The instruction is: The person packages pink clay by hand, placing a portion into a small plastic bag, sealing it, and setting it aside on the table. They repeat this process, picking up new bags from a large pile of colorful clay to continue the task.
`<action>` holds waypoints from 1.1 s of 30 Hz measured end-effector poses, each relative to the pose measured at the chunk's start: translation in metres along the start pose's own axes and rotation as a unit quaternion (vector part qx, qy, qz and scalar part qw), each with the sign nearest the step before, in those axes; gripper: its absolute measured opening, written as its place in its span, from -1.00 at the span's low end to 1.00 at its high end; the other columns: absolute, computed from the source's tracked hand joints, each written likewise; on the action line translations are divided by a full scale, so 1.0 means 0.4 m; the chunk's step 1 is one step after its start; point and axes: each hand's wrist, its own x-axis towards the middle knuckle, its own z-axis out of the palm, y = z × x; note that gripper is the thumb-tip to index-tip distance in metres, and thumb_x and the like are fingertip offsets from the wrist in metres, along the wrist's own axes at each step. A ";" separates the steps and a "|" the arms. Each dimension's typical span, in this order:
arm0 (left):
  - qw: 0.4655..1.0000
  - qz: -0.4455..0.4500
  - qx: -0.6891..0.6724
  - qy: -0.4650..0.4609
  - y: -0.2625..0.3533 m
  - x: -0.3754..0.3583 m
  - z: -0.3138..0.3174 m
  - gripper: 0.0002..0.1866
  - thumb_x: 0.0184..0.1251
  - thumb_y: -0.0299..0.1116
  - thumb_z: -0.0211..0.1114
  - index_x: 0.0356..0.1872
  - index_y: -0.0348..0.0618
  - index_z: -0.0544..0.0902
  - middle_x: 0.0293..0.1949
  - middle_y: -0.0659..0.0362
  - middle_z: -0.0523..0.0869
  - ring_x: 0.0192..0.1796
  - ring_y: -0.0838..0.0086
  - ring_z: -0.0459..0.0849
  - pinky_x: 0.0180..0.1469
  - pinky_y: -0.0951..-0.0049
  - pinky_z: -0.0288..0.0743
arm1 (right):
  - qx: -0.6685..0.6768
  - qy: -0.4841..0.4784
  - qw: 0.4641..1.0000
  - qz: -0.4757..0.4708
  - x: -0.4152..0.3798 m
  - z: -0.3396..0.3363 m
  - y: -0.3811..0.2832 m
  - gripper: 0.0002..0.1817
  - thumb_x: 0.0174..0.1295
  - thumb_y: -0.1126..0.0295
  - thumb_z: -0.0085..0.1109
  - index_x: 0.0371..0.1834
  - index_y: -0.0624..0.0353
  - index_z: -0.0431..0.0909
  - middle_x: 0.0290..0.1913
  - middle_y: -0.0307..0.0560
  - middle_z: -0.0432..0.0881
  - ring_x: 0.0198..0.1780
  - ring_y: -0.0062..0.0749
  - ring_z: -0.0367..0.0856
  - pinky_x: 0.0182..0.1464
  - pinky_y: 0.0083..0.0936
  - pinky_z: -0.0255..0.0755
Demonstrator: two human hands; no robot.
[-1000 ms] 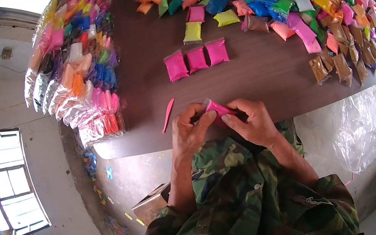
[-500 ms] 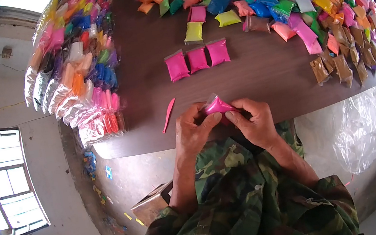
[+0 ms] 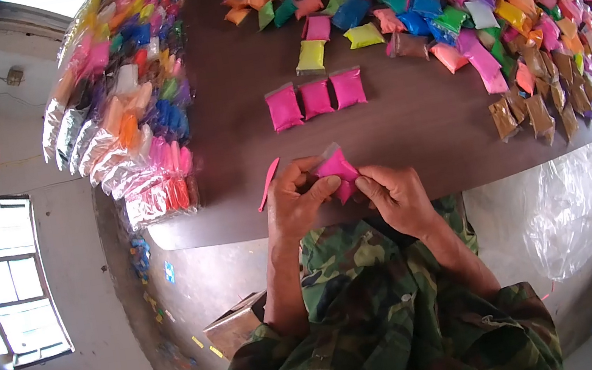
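Note:
A small pink packet (image 3: pixel 338 172) with a clear top edge is held tilted above the table's near edge. My left hand (image 3: pixel 298 201) is closed on its left side, thumb across the front. On its right edge, my right hand (image 3: pixel 394 197) pinches it between thumb and fingers. A pink plastic knife (image 3: pixel 269 183) lies just left of my left hand, partly hidden by it. Farther up the table, three pink packets sit in a row: a left one (image 3: pixel 284 108), a middle one (image 3: pixel 315 98) and a right one (image 3: pixel 348 88).
Bagged bundles of colored material (image 3: pixel 142 131) line the table's left side. A large heap of colored packets (image 3: pixel 437 3) covers the back and right, with brown packets (image 3: pixel 540 116) at its near end. A yellow packet (image 3: pixel 310 56) lies behind the row. Clear plastic (image 3: pixel 569 221) is on the floor.
The held packet has turned from nearly level to a tilt, with more of its face showing. My left hand has shifted slightly left, beside the knife. The view has shifted a little.

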 end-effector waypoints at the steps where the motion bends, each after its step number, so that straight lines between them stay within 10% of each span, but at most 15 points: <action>1: 1.000 -0.002 0.005 0.000 -0.002 0.000 -0.003 -0.59 0.37 -0.39 0.60 0.12 -0.40 0.71 -0.32 0.15 0.81 -0.32 0.59 0.72 -0.26 0.53 0.60 | -0.005 -0.004 1.000 -0.003 0.001 -0.001 0.000 -0.78 0.59 0.36 0.23 0.12 0.23 0.72 -0.43 0.07 0.66 -0.41 -0.53 0.67 -0.32 -0.42 0.52; 8: 0.984 0.013 -0.066 0.167 -0.023 0.012 -0.084 -0.74 0.48 -0.38 0.45 0.01 -0.38 0.75 -0.36 0.13 0.81 -0.38 0.55 0.71 -0.25 0.50 0.62 | 0.072 0.048 0.996 0.031 -0.005 0.011 0.016 -0.75 0.61 0.36 0.21 0.13 0.34 0.68 -0.28 -0.12 0.79 -0.29 -0.57 0.80 -0.34 -0.57 0.60; 15: 0.892 0.126 0.264 0.346 -0.106 -0.020 -0.259 -0.80 0.49 -0.31 0.45 -0.07 -0.24 0.77 -0.19 0.16 0.83 -0.19 0.49 0.75 -0.09 0.40 0.61 | 0.093 0.132 0.983 0.086 0.048 0.006 -0.023 -0.72 0.58 0.36 0.27 0.11 0.40 0.63 -0.19 -0.11 0.80 -0.24 -0.56 0.82 -0.40 -0.65 0.57; 33: 0.882 0.133 0.268 0.364 -0.121 -0.030 -0.259 -0.88 0.46 -0.41 0.46 -0.12 -0.24 0.77 -0.24 0.09 0.81 -0.19 0.34 0.77 -0.07 0.34 0.61 | -0.056 0.190 0.980 0.025 0.288 0.069 -0.024 -0.75 0.37 0.37 0.48 -0.04 0.35 0.76 -0.35 -0.16 0.79 -0.32 -0.60 0.72 -0.24 -0.50 0.62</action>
